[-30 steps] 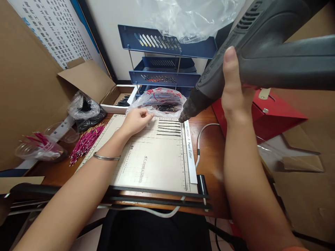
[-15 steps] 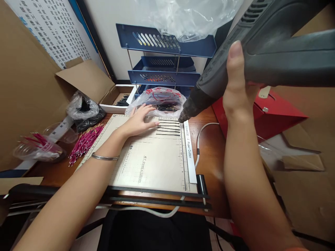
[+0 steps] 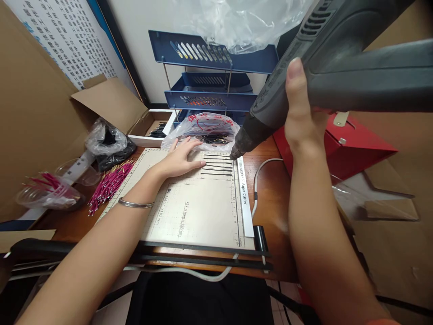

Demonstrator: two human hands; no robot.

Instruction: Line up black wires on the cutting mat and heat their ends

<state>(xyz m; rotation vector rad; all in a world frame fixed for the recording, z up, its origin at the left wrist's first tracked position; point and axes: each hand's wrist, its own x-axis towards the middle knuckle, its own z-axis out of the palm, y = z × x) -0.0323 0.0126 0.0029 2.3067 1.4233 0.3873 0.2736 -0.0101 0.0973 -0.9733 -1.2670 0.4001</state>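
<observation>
My right hand (image 3: 302, 110) grips a dark grey heat gun (image 3: 287, 85), thumb along its side. Its nozzle points down and left, close to the right ends of several thin black wires (image 3: 218, 165) lying in parallel rows. These wires rest on the cream board of a paper cutter (image 3: 203, 207). My left hand (image 3: 184, 158) lies with its fingers spread on the board, the thumb tip at the left ends of the wires. Whether the thumb presses on a wire, I cannot tell. Behind the fingers stands an open plastic bag (image 3: 199, 124) with dark wires inside.
Magenta wires (image 3: 111, 185) lie in a bundle left of the board, near a plastic cup (image 3: 50, 196) holding more. A blue tray rack (image 3: 209, 100) stands at the back. On the right are a red box (image 3: 361, 144) and a white cable (image 3: 256, 185). An open carton (image 3: 152, 122) sits back left.
The heat gun and my right hand have shifted slightly left, the nozzle staying by the wire ends. My left hand keeps nearly the same place.
</observation>
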